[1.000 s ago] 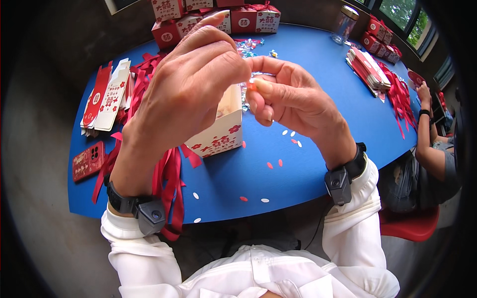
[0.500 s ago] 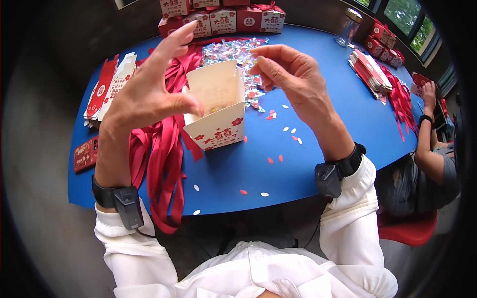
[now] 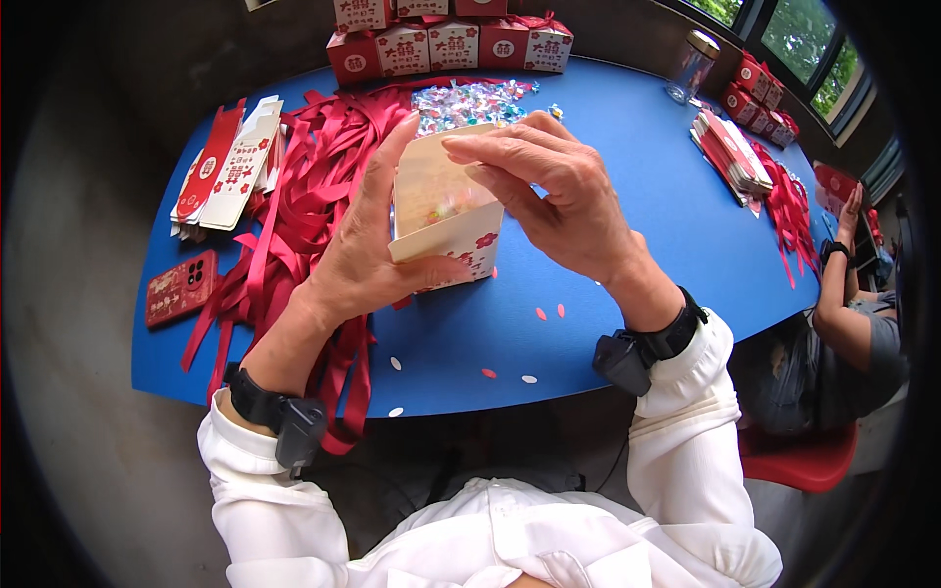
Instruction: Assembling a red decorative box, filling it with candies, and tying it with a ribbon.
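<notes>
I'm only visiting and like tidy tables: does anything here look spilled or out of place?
Small ovals lie scattered near the table's front edge, seemingly stray; ribbons beside the box look tangled, some hanging over that edge.

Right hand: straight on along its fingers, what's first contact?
Likely the box, at its raised back panel: the right hand's fingertips overlap it in view, though depth is unclear and they may pass above. Beyond that, probably the left hand.

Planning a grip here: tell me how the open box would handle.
The open box probably dents easily, given its thin-looking walls. Its flat faces suggest sliding rather than rolling. Tipped, it might spill the contents visible inside.
</notes>
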Demonstrator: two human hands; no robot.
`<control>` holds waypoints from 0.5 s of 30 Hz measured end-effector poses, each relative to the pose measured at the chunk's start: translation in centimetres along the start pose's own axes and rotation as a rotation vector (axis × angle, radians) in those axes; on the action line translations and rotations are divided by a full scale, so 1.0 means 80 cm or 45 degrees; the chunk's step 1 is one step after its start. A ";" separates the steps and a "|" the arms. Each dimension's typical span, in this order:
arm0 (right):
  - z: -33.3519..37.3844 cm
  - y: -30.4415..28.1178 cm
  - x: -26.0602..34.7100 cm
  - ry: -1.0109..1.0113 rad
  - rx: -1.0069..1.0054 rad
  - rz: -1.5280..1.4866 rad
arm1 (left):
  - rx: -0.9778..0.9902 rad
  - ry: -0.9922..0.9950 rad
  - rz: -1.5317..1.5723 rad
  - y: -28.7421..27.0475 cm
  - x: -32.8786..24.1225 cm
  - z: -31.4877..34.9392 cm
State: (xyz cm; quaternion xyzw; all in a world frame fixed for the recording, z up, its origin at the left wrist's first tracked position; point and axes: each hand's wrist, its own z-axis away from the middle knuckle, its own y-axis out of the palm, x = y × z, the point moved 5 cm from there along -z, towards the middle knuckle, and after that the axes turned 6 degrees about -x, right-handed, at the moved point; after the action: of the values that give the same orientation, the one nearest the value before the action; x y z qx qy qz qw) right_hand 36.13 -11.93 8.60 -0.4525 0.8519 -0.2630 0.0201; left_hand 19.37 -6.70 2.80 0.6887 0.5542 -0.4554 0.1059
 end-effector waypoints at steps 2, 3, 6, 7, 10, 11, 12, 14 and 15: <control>0.003 -0.010 -0.010 0.097 -0.058 -0.104 | 0.008 0.025 -0.091 0.003 0.002 0.000; 0.004 -0.011 -0.017 0.142 -0.093 -0.176 | 0.004 0.024 -0.140 -0.002 0.005 0.003; 0.014 -0.036 -0.073 0.484 -0.148 0.019 | -0.008 0.060 -0.244 -0.005 0.007 0.004; 0.017 -0.047 -0.095 0.625 -0.034 0.204 | -0.016 0.081 -0.276 -0.006 0.005 0.004; 0.054 -0.075 -0.171 0.923 0.338 0.774 | -0.019 0.181 -0.296 -0.006 0.002 0.005; 0.070 -0.080 -0.194 1.029 0.424 0.813 | 0.014 0.194 -0.250 -0.003 0.004 0.005; 0.087 -0.082 -0.216 1.132 0.510 0.845 | 0.045 0.206 -0.208 -0.001 0.004 0.006; 0.113 -0.081 -0.243 1.213 0.628 0.879 | 0.094 0.223 -0.154 0.004 0.007 0.008; 0.118 -0.075 -0.246 1.189 0.659 0.878 | 0.112 0.227 -0.146 0.007 0.010 0.010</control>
State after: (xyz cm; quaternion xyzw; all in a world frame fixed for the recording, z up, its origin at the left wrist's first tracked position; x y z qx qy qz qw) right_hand 54.83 -3.33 -0.73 0.0296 0.7765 -0.6084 -0.1612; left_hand 19.44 -6.89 1.59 0.6977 0.5794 -0.4213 -0.0004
